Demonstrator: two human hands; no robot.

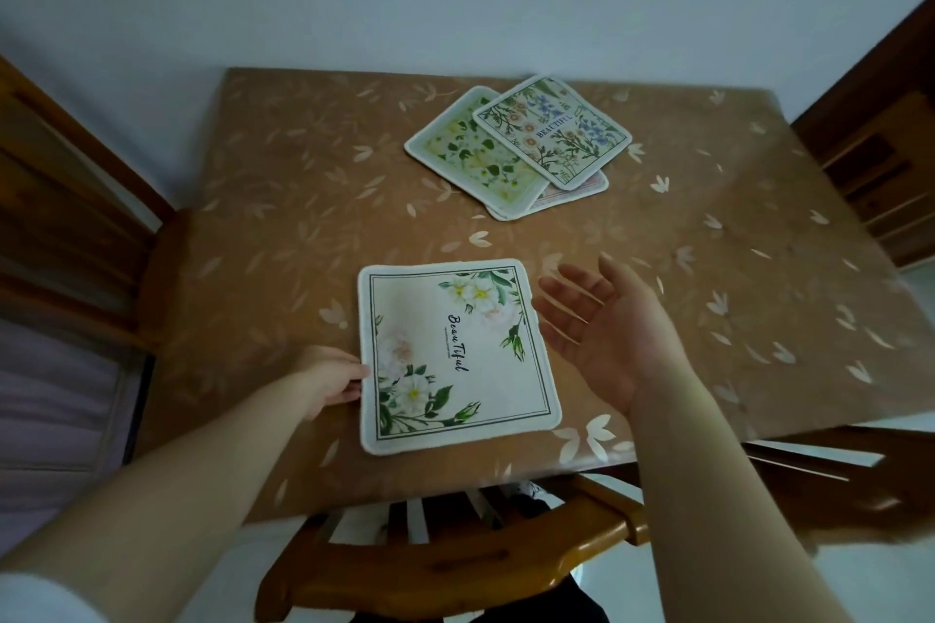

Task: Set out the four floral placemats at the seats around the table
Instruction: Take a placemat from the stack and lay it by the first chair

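The left hand [331,379] pinches a mat [455,354] lying by the tabletop's [253,218] near edge. The right hand [602,324] hovers beside it, fingers spread. Three mats [521,142] overlap farther back.

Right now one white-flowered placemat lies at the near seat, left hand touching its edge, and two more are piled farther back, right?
Not two: the head view shows three piled, a yellow-green placemat, a blue-flowered placemat on top and a pinkish placemat beneath. The white-flowered placemat and left hand are as stated.

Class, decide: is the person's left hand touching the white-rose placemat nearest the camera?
Touching. The head view shows the left hand meeting the left edge of the white-rose placemat, with no gap showing.
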